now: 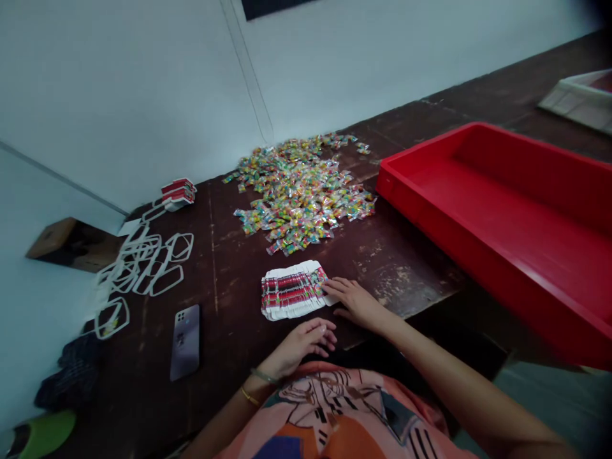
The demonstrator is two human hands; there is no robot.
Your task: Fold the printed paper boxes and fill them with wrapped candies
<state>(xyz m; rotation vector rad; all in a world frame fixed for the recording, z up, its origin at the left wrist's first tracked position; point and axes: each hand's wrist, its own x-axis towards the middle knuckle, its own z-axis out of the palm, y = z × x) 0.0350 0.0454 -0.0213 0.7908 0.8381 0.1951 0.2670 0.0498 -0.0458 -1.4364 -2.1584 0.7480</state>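
A row of overlapping flat printed cartons (291, 290), red and white, lies fanned on the dark table in front of me. My right hand (352, 299) rests at the right end of this row, fingers stretched out and touching the last carton. Closer to my body, my left hand (308, 341) hovers near the table edge with loosely curled fingers spread apart, holding nothing. Beyond the cartons spreads a large heap of small clear packets (301, 191) with colourful contents that look like candies.
A big red tray (430, 210) stands to the right, with a pale crate (576, 102) behind it. On the left are a phone (185, 342), white looped strips (160, 280), a cardboard box (71, 242) and a small stack of red-and-white cartons (178, 193). A wall borders the table.
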